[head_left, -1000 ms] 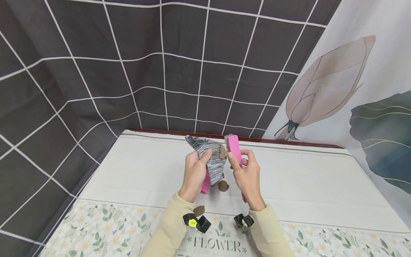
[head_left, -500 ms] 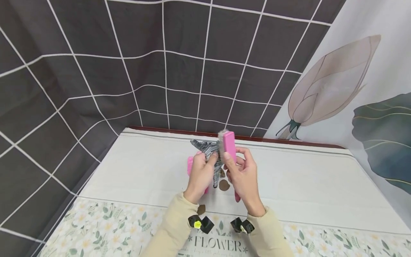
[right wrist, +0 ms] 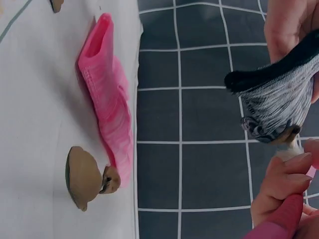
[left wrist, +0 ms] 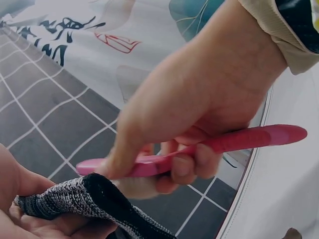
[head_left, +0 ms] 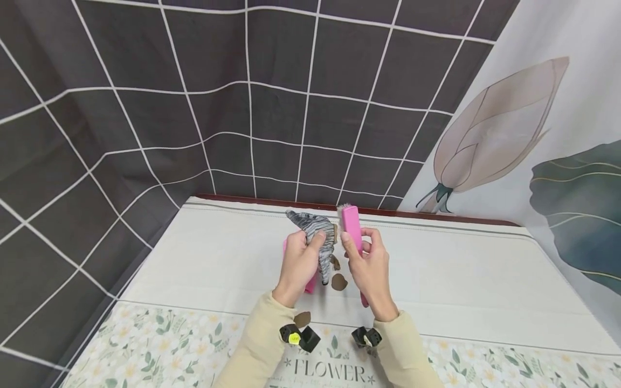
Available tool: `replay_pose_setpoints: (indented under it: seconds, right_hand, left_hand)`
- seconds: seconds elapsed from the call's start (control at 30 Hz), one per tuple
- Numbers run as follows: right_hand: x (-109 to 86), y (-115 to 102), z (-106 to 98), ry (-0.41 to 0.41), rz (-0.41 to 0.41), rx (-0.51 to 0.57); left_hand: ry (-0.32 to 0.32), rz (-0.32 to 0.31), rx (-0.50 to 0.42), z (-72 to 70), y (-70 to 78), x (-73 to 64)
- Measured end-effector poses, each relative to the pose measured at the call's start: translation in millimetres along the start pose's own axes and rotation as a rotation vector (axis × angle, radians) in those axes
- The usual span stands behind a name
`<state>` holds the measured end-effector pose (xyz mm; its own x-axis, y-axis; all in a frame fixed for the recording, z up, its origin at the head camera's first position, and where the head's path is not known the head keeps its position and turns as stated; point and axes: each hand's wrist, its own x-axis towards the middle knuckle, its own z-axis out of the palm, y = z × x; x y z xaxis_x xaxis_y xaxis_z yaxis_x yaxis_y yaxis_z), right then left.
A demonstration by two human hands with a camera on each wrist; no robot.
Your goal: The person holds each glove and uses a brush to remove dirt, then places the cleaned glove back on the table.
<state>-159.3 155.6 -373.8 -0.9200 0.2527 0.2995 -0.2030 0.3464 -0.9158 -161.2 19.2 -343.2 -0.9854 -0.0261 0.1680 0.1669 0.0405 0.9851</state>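
Observation:
My left hand grips a grey-striped knit sock with a black cuff, held above the table. A brown patch shows on the sock's right side. In my right hand is a pink brush, held by its handle, its pale bristles turned toward the sock. The right wrist view shows those bristles close by the brown patch; whether they touch is unclear. A pink knit item, which looks like a sock, lies on the table below, partly hidden by my left hand in the head view.
Flat brown pieces lie on the white table cover: one below the sock, a smaller one just behind it, another near my left sleeve. A dark grid-patterned cloth hangs behind the table.
Half a second ago the brush reached left over the sock; now it is back to the right and slightly lower. The sock has been turned a little in my left hand.

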Motion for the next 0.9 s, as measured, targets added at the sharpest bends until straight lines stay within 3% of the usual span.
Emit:
replay_pose_setpoints:
  seconds: [0.17, 0.4, 0.53, 0.67, 0.77, 0.9]
  right_hand:
    - [1.3, 0, -4, -0.003, 0.047, 0.034]
    - [-8.4, -22, -4, -0.099, 0.045, 0.249]
    - [-17.0, -41, 0, -0.126, 0.020, 0.153]
    - [-15.6, -27, 7, -0.082, -0.018, 0.039]
    - [-11.0, -8, 9, -0.063, -0.033, 0.024]
    - [-8.1, -4, 9, -0.075, 0.023, 0.062]
  left_hand:
    - [-0.017, -0.015, -0.005, 0.5, -0.6, -1.2]
    - [-0.018, -0.032, 0.021, 2.8, -1.3, -2.9]
    - [-0.021, -0.019, 0.028, 3.0, -0.1, -3.6]
    - [-0.028, -0.034, 0.016, 2.9, -1.1, -4.6]
    - [-0.023, -0.055, -0.001, 3.9, -3.4, -3.4]
    - [0.003, -0.077, -0.054, 5.4, -4.6, -1.4]
